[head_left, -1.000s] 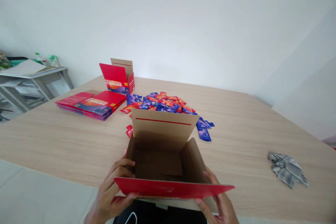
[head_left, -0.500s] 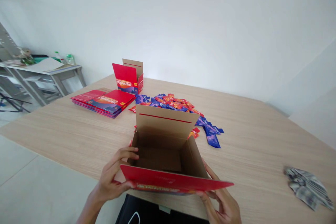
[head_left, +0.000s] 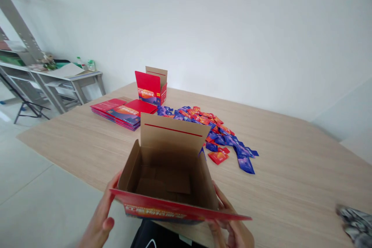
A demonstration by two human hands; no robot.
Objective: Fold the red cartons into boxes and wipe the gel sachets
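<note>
An open cardboard box (head_left: 165, 176) is in front of me at the table's near edge, brown inside, with red printed outer faces. Its far flap stands up, and its red front flap leans toward me. My left hand (head_left: 101, 213) holds the box's left side, fingers against the wall and thumb away from the front. On the right, my right hand (head_left: 229, 221) grips the front corner, the thumb below the front flap and the fingers along the side wall. No contents show inside the box.
Red and blue sachets (head_left: 217, 135) lie heaped beyond the box. A stack of flattened red cartons (head_left: 124, 113) and another open red box (head_left: 151, 89) stand at back left. A striped cloth (head_left: 356, 223) lies at far right. The wooden table (head_left: 290, 162) meets a white wall.
The box has shifted left in view and turned slightly. My left hand's fingers moved from its inner edge to the outer side, with the thumb off the front. The view has swung left.
</note>
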